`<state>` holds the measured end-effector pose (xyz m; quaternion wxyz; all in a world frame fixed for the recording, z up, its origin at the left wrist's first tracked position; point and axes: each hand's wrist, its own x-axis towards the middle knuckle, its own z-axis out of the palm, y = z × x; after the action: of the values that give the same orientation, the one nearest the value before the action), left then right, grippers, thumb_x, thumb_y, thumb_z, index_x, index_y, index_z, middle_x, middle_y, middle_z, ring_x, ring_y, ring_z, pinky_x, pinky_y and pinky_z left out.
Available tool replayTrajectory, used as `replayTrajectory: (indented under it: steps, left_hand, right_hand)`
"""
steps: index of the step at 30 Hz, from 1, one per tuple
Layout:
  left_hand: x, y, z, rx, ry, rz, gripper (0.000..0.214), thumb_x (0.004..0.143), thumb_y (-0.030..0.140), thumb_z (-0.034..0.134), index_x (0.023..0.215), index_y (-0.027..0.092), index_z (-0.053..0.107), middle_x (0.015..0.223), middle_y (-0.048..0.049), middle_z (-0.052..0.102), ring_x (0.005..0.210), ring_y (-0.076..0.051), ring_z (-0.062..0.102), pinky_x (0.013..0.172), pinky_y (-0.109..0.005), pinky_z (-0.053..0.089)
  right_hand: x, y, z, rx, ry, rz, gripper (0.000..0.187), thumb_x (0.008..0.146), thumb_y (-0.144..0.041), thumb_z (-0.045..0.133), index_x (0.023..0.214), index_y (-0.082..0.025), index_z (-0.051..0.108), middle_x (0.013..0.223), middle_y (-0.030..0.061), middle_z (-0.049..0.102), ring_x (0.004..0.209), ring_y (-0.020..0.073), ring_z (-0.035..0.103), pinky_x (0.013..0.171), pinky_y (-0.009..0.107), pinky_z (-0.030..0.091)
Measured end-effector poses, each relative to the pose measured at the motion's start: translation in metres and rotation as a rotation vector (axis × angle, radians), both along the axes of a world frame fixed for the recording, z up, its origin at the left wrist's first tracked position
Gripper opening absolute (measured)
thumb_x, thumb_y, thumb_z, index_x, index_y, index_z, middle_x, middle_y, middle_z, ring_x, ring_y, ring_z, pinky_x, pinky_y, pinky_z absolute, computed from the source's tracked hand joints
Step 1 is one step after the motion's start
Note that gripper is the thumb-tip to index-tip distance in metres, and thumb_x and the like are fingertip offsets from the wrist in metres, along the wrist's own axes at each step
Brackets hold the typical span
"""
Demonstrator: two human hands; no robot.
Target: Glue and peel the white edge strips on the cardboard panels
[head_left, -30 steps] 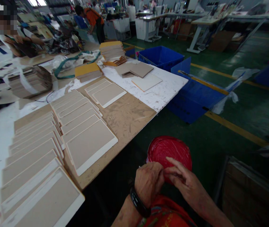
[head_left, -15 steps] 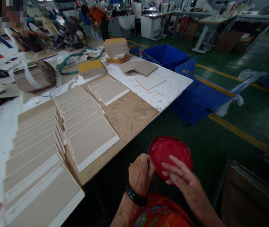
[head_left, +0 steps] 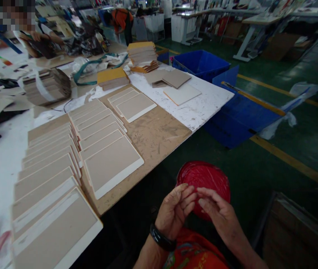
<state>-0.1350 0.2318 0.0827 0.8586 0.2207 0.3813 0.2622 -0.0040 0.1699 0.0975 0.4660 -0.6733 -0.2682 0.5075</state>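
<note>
My left hand, with a black band on its wrist, and my right hand are held in front of my lap, below the table edge. Their fingertips meet over a round red plastic-wrapped thing on the floor side. Both hands have their fingers loosely stretched and I see nothing held in them. On the table to the left lie overlapping rows of grey boards with white borders, partly on a brown work board.
Stacks of yellow-topped boards and loose grey boards sit at the table's far end. Blue bins stand on the green floor beyond. A brown box is at lower right. A co-worker works at the far left.
My left hand has uncurled from a closed shape and its fingers now reach toward the right hand's fingertips. The view has shifted slightly left and up.
</note>
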Motion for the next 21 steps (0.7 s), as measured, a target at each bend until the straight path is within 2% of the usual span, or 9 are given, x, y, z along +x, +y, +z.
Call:
replayTrajectory:
  steps: [1,3,7,11,13,15,18,21]
  left_hand:
    - [-0.001,0.0,0.001,-0.08,-0.103,0.03,0.032,0.082,0.034,0.044,0.108,0.016,0.049,0.114,-0.0103,0.059,0.102,-0.017,0.056,0.086,-0.029,0.043]
    - [-0.004,0.001,0.001,-0.239,-0.282,0.084,0.035,0.085,0.036,0.041,0.11,0.013,0.05,0.117,-0.0119,0.058,0.107,-0.019,0.053,0.092,-0.03,0.039]
    - [-0.009,0.002,0.0,-0.354,-0.371,0.106,0.052,0.086,0.049,0.031,0.112,0.008,0.051,0.117,-0.0153,0.058,0.103,-0.02,0.056,0.09,-0.031,0.039]
    - [-0.014,0.001,-0.002,-0.355,-0.388,0.089,0.063,0.083,0.057,0.027,0.113,0.007,0.05,0.118,-0.0167,0.057,0.105,-0.022,0.055,0.091,-0.033,0.037]
    - [-0.014,0.0,-0.003,-0.345,-0.376,0.064,0.064,0.082,0.059,0.027,0.113,0.008,0.05,0.117,-0.0163,0.057,0.103,-0.022,0.055,0.088,-0.032,0.039]
    - [-0.013,-0.001,-0.003,-0.332,-0.362,0.037,0.062,0.083,0.058,0.028,0.113,0.009,0.051,0.114,-0.0149,0.058,0.1,-0.02,0.057,0.084,-0.031,0.04]
    - [-0.013,-0.006,-0.001,-0.277,-0.339,0.02,0.063,0.082,0.059,0.026,0.116,0.012,0.05,0.114,-0.0132,0.058,0.097,-0.018,0.057,0.08,-0.029,0.041]
    - [-0.017,-0.015,0.001,-0.202,-0.237,-0.004,0.069,0.079,0.065,0.018,0.117,0.016,0.051,0.117,-0.0126,0.057,0.095,-0.016,0.058,0.073,-0.026,0.043]
  right_hand:
    - [-0.001,0.002,-0.001,0.002,-0.066,0.031,0.032,0.073,-0.04,0.058,0.1,-0.022,0.058,0.102,0.0058,0.064,0.092,0.0198,0.059,0.076,0.031,0.049]
    - [-0.002,0.006,-0.003,-0.002,-0.166,0.097,0.032,0.073,-0.037,0.059,0.101,-0.022,0.057,0.097,0.0043,0.064,0.084,0.0178,0.06,0.076,0.031,0.048]
    - [0.002,0.012,-0.008,-0.028,-0.18,0.156,0.024,0.073,-0.037,0.058,0.091,-0.021,0.058,0.085,0.0029,0.065,0.076,0.0166,0.06,0.07,0.029,0.049]
    - [0.009,0.015,-0.011,-0.08,-0.103,0.19,0.029,0.079,-0.045,0.049,0.082,-0.018,0.06,0.066,0.002,0.063,0.058,0.0152,0.059,0.055,0.028,0.048]
    - [0.01,0.019,-0.011,-0.068,-0.169,0.122,0.032,0.08,-0.046,0.046,0.088,-0.019,0.06,0.071,0.0036,0.065,0.062,0.0166,0.06,0.059,0.03,0.049]
    - [0.008,0.024,-0.009,0.003,-0.327,0.092,0.03,0.077,-0.043,0.052,0.096,-0.022,0.061,0.085,0.0047,0.066,0.075,0.019,0.06,0.069,0.033,0.048]
    - [0.006,0.029,-0.008,0.093,-0.449,0.199,0.018,0.072,-0.039,0.058,0.082,-0.026,0.065,0.085,0.0033,0.067,0.08,0.0212,0.06,0.073,0.033,0.047]
    - [0.008,0.026,-0.017,-0.032,-0.404,0.258,0.022,0.074,-0.044,0.051,0.071,-0.027,0.064,0.072,0.0025,0.069,0.068,0.0203,0.063,0.06,0.029,0.05]
